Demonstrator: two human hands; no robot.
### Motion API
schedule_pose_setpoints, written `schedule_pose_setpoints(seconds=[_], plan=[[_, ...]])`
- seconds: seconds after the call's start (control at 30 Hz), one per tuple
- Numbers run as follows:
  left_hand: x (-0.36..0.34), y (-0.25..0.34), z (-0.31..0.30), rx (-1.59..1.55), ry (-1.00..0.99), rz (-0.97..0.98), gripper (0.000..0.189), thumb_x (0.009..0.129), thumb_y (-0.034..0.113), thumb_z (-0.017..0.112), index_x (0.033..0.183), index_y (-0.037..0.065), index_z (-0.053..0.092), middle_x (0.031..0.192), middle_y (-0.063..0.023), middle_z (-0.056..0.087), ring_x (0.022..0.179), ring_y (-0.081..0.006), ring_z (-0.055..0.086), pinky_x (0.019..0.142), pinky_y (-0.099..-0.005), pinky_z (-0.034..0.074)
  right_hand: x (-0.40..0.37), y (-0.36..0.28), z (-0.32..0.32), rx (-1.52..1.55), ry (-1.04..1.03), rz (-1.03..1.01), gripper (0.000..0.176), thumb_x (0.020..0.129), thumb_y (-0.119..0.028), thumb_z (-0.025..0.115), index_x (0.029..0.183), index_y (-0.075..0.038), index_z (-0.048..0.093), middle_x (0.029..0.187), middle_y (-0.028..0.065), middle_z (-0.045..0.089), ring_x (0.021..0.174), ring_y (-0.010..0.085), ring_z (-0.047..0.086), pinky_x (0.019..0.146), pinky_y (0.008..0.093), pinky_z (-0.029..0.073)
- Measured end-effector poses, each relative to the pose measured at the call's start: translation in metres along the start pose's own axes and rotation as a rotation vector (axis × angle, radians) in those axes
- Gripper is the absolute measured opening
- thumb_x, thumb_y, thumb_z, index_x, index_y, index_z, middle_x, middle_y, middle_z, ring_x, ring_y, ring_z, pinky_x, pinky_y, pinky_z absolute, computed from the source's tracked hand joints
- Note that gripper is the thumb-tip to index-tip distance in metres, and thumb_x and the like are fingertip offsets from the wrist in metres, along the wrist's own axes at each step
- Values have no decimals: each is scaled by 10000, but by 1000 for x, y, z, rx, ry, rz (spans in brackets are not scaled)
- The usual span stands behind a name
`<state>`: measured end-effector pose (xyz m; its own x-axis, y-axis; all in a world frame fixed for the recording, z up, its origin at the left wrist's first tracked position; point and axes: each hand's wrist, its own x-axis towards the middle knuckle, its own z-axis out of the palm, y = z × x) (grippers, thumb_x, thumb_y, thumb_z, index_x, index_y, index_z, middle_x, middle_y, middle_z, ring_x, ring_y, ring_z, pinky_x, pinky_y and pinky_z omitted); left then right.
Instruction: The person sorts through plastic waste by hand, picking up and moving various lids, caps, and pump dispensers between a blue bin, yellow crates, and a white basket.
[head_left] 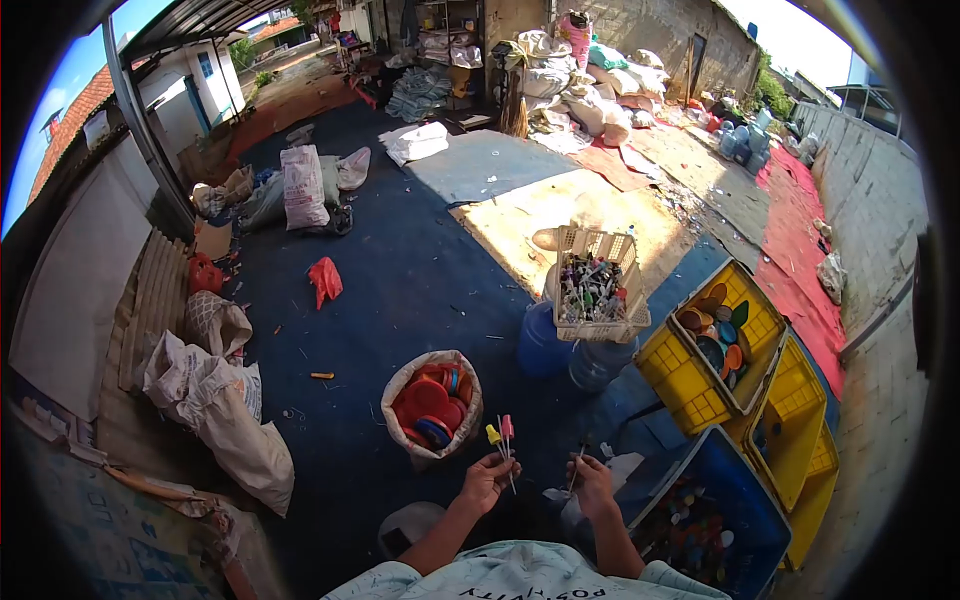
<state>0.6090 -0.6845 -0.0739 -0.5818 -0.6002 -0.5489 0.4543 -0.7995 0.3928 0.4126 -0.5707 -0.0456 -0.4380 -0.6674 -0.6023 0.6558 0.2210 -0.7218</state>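
Two bare hands are raised over the dark blue floor covering [330, 260], toward its near edge. The left hand [484, 484] pinches a small bundle of thin, pale sticks, one ending in a blunt yellow head [493, 434], another in a pink head [507, 428]. The right hand [594, 484] pinches a slender, dark-tipped stick [573, 476]. Just beyond the left hand, a whitish sack [388, 402] with a turned-down rim holds smooth, round red lids [427, 399]. A lattice-walled cream basket [602, 330] of narrow, jumbled pieces stands above a rounded blue jug [540, 342]. To the right, a rigid yellow crate [676, 378] contains overlapping discs. Fingers hide part of each stick; how many the left hand holds is hard to count. Shadow blurs the small caps [690, 520] inside the blue crate [768, 510].
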Motion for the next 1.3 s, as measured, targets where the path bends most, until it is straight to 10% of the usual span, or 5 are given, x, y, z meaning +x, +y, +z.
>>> schedule_pose_setpoints(seconds=[0.43,1.3], plan=[[183,-4,79,290,-9,-354,131,890,-10,596,1020,-5,581,937,-110,629,890,-216,661,835,-353,573,132,-34,-31,157,227,34,186,925,-196,593,1060,-74,634,845,18,660,698,107,587,607,257,451],[565,75,276,450,-174,-440,163,884,25,620,1042,19,579,916,-74,646,809,-167,652,758,-320,557,464,-265,14,-9,334,-107,277,926,-179,575,1128,11,582,877,49,653,666,101,563,557,251,448]])
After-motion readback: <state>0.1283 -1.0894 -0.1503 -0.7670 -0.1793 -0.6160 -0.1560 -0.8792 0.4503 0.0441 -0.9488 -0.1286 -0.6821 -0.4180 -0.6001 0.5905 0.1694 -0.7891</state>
